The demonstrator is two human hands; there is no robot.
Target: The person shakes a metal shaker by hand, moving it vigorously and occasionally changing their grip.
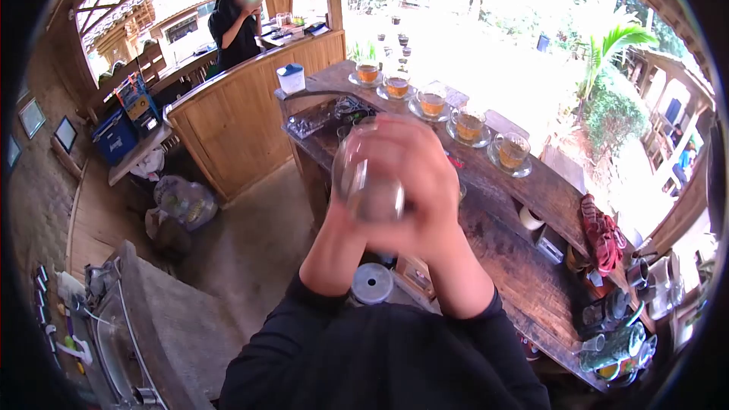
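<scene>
Both my hands are raised close to the camera, around a clear, round glass vessel (373,182) that is blurred by motion. My right hand (425,175) wraps over its top and right side. Below and to the left, my left hand (349,216) grips it, its fingers partly hidden behind the glass. Beyond them, several glass cups of amber drink stand on saucers in a row along the wooden counter, from a cup (367,74) at the far end to a cup (511,153) nearer the right.
A lidded plastic container (291,78) stands at the counter's far left end. A red cloth (601,235) and glass jars (619,342) are at the right. Another person (237,26) stands behind the wooden partition (235,121). A round lid (372,282) shows below my hands.
</scene>
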